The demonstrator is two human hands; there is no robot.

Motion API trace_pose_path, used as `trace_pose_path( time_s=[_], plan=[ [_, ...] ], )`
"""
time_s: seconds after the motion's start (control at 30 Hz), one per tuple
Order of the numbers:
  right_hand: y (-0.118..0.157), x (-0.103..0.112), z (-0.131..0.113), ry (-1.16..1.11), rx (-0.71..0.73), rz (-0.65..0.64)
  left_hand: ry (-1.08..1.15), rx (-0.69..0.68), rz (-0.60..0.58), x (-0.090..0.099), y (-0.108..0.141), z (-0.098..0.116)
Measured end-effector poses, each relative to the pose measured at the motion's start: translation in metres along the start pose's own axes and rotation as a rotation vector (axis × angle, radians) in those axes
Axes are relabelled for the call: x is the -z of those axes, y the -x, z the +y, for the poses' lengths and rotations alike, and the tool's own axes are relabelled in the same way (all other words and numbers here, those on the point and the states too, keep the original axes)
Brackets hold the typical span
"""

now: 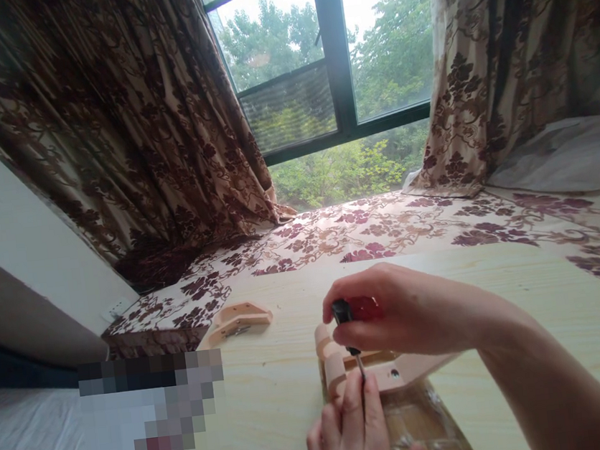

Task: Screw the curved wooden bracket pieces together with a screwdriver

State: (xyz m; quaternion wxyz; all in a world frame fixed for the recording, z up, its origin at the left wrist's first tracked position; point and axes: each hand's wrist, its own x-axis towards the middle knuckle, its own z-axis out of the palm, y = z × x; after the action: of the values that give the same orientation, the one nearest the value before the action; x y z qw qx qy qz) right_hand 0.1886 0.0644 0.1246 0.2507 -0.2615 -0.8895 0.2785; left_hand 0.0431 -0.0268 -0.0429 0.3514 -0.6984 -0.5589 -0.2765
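Note:
My right hand [390, 308] is wrapped round the dark red and black handle of a screwdriver [343, 312], whose shaft points down. Its tip meets a pale wooden piece [411, 371] with a dark round hole in its face. The fingers of my left hand [347, 425] press on that piece close around the tip, and its thumb stays apart at the lower edge. Rounded wooden ends [335, 372] stick out to the left. Whether a screw sits under the tip is hidden by the fingers. Beneath lies a shallow tray [444, 421] with small bits in clear wrapping.
At the left of the pale wood-grain table [267, 409] lies an angled wooden piece [239, 315] with holes, small metal screws [236, 331] beside it. Behind the table is a ledge with floral cloth [366, 235], below a window between curtains. A blurred patch covers the lower left.

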Motion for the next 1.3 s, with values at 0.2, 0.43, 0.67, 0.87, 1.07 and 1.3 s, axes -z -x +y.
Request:
trace_pose_path(
  time_s=[0.2,0.43,0.67,0.87,1.07,1.3],
  plan=[
    [-0.005,-0.002,0.003,0.072,-0.025,0.064,0.001,0.027,-0.005,0.002,-0.002,0.002],
    [-0.001,-0.001,0.001,0.040,0.004,0.065,0.027,0.042,0.040,0.000,-0.002,0.003],
    [-0.003,-0.001,0.002,0.071,-0.013,0.080,0.010,-0.001,0.006,0.000,0.000,-0.001],
    [-0.003,-0.003,0.006,0.095,-0.007,0.107,0.014,0.003,0.038,0.000,-0.002,0.000],
    [0.001,0.000,-0.002,0.014,-0.002,-0.044,0.014,0.020,0.034,0.000,-0.002,0.001],
    [-0.008,-0.005,0.009,0.153,-0.064,0.105,0.072,0.003,0.058,-0.001,0.002,-0.001]
  ],
)
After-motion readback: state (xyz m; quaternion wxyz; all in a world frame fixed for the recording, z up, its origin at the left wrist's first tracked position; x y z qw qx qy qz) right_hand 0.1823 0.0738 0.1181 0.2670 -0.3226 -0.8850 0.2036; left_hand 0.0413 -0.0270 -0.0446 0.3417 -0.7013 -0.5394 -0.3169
